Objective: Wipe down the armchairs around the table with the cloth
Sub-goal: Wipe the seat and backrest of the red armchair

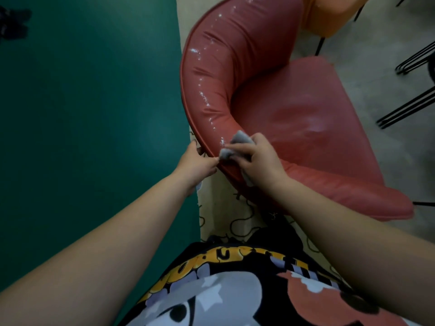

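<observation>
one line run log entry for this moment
step: wiping red armchair backrest | right hand: grey cloth | left hand: grips rim

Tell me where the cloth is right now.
In the head view, the grey cloth sits centre frame, gripped by the right hand against the red armchair backrest, beside the left hand.
</observation>
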{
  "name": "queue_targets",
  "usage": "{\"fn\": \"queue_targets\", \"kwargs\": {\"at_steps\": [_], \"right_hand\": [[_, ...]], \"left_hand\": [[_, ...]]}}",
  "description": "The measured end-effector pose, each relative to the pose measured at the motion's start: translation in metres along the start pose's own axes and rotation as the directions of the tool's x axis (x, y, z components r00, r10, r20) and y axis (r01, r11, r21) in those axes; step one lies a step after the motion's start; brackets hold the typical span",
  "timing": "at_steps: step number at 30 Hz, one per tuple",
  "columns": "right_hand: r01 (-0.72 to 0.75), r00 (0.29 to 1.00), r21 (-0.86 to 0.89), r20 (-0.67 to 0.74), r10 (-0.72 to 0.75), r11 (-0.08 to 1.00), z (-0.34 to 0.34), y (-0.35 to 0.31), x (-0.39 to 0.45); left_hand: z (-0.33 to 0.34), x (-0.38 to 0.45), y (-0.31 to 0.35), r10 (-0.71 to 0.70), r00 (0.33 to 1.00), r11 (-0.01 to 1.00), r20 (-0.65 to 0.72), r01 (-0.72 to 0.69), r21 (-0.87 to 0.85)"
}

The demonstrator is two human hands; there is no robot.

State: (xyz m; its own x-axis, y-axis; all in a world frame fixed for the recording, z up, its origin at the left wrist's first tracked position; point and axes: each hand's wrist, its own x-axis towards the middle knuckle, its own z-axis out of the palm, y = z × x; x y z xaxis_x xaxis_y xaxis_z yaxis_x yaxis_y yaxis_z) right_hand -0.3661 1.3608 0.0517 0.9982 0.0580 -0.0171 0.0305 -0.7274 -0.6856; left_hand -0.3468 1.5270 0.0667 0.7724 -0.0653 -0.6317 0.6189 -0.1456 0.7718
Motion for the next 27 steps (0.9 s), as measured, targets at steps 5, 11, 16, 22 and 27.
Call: {"fn": "queue_targets", "kwargs": {"at_steps": [5, 11, 16, 22, 27], "right_hand": [[-0.319, 0.932, 0.100, -0.150, 0.331, 0.943, -0.009, 0.020, 0.029], [-0.067, 0.997, -0.006, -0.047, 0.066, 0.998, 0.008, -0.009, 0.033], [-0.165, 0.979, 0.073, -0.104, 0.172, 0.984, 0.002, -0.002, 0.044], [-0.270, 0.953, 0.094, -0.114, 0.280, 0.958, 0.007, 0.003, 0.054], [-0.050, 0.997, 0.103, -0.054, 0.055, 0.993, 0.014, -0.008, 0.059]], "left_hand": [[-0.005, 0.001, 0.003, 0.008, 0.999, 1.000, 0.031, -0.007, -0.018], [-0.006, 0.008, 0.002, 0.009, 0.999, 0.996, 0.040, -0.005, -0.086], [-0.014, 0.010, 0.010, 0.007, 0.998, 0.997, 0.061, -0.002, -0.079], [-0.017, 0.014, 0.019, -0.039, 0.998, 0.991, 0.056, 0.046, -0.124], [-0.018, 0.023, 0.025, -0.059, 0.998, 0.988, 0.030, 0.063, -0.141]]}}
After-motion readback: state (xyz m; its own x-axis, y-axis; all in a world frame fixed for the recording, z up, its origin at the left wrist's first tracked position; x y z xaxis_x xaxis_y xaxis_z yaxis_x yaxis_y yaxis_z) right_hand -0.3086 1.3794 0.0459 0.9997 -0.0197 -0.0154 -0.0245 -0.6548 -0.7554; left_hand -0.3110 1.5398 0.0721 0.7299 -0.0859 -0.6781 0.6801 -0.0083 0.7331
